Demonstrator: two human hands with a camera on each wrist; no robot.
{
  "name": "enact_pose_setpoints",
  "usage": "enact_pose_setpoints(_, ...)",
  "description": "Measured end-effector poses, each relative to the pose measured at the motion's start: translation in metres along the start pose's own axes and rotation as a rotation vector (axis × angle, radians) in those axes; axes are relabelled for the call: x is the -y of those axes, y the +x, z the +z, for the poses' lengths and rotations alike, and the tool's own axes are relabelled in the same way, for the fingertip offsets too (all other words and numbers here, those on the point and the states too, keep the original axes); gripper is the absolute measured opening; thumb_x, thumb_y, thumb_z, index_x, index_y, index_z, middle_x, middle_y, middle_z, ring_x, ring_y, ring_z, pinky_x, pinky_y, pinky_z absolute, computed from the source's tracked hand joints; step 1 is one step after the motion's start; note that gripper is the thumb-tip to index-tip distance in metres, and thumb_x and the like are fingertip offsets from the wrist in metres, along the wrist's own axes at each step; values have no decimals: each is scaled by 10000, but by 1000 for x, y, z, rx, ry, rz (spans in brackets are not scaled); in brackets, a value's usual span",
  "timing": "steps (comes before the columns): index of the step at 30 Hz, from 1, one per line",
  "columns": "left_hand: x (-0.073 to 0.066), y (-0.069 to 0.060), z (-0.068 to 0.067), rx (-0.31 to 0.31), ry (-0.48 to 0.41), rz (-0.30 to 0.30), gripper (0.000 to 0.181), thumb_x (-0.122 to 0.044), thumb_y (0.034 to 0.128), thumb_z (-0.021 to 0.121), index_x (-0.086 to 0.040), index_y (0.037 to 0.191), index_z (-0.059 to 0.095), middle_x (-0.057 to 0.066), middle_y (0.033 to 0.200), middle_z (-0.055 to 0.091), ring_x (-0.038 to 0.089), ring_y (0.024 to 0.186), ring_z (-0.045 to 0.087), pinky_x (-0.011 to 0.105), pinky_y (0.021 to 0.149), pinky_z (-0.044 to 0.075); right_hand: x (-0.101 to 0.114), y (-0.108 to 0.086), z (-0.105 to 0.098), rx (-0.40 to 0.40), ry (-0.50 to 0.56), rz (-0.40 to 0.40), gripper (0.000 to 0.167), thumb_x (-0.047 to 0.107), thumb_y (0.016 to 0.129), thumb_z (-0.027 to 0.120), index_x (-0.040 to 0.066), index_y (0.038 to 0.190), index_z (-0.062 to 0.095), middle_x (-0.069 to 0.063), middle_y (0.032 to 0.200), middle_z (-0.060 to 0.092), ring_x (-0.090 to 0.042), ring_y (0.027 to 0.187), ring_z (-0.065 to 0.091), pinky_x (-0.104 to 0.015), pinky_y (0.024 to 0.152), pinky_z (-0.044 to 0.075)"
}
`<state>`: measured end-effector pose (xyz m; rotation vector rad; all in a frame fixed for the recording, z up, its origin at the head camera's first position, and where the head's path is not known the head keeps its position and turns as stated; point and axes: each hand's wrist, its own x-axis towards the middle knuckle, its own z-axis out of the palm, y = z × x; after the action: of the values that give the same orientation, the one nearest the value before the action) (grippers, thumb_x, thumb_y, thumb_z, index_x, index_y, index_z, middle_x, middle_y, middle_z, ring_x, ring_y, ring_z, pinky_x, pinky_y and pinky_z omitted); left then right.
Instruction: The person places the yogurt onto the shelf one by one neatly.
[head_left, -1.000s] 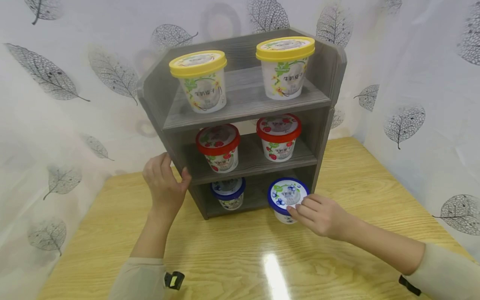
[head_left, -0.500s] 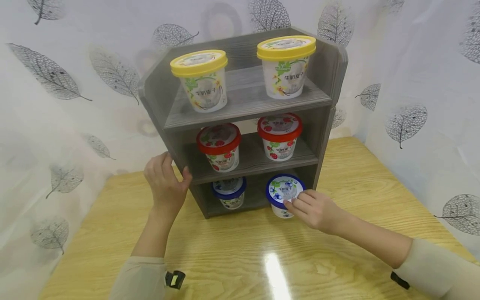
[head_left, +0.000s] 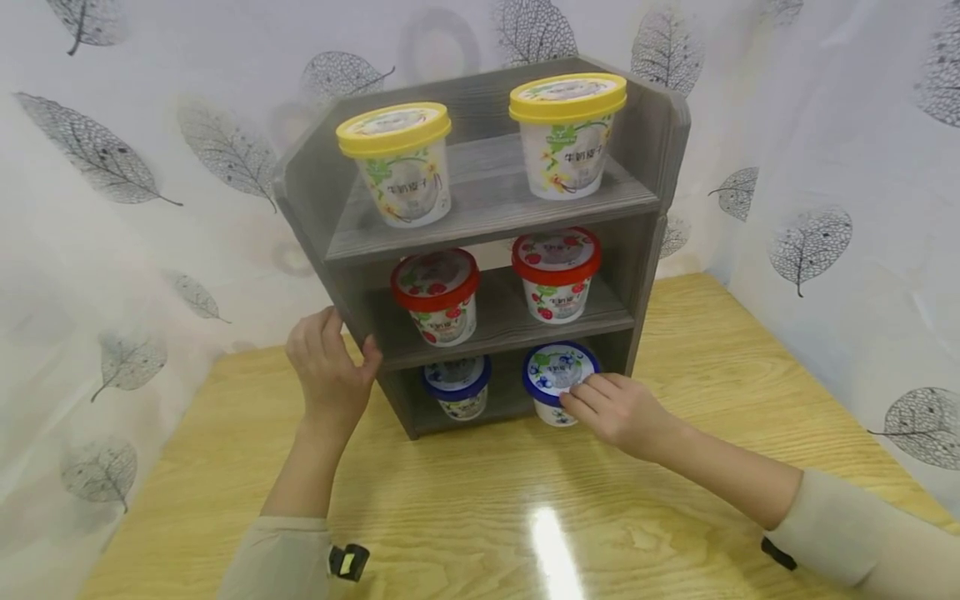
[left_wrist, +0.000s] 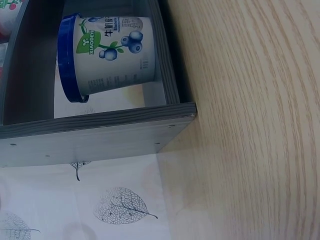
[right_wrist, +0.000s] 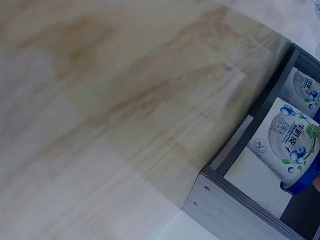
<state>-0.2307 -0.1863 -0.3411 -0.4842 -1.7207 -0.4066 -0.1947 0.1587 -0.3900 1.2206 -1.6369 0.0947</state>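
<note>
My right hand [head_left: 618, 414] holds a blue-lidded ice cream tub [head_left: 557, 371] by the right side of its rim, at the front of the bottom shelf's right part. In the right wrist view, that white tub [right_wrist: 287, 140] with blueberry print shows, with only a bit of finger at the frame edge. My left hand [head_left: 330, 362] rests against the left side of the grey wooden shelf unit [head_left: 480, 225], thumb apart near its front edge. Another blue-lidded tub [head_left: 459, 392] stands on the bottom shelf's left; the left wrist view shows this blueberry tub [left_wrist: 112, 55] closely.
Two yellow-lidded tubs, left [head_left: 405, 167] and right [head_left: 567, 137], stand on the top shelf. Two red-lidded tubs, left [head_left: 437, 296] and right [head_left: 557, 275], stand on the middle shelf. Underneath is a wooden table [head_left: 450, 517]; leaf-printed white cloth [head_left: 187, 250] hangs behind.
My right hand has moved the blue-lidded tub leftward and inward, from in front of the unit to the bottom shelf. The left hand has stayed against the unit's side.
</note>
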Motion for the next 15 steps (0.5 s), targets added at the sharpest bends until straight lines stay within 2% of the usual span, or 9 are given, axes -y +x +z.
enact_pose_setpoints(15, -1, 1, 0, 12, 4, 3, 399, -168, 778, 529, 84, 1086, 504, 237, 999, 505, 418, 911, 431, 536, 784, 295, -4, -2, 11, -27, 8, 55, 236, -21, 919, 456, 19, 803, 657, -101, 763, 614, -230, 647, 588, -301, 531, 510)
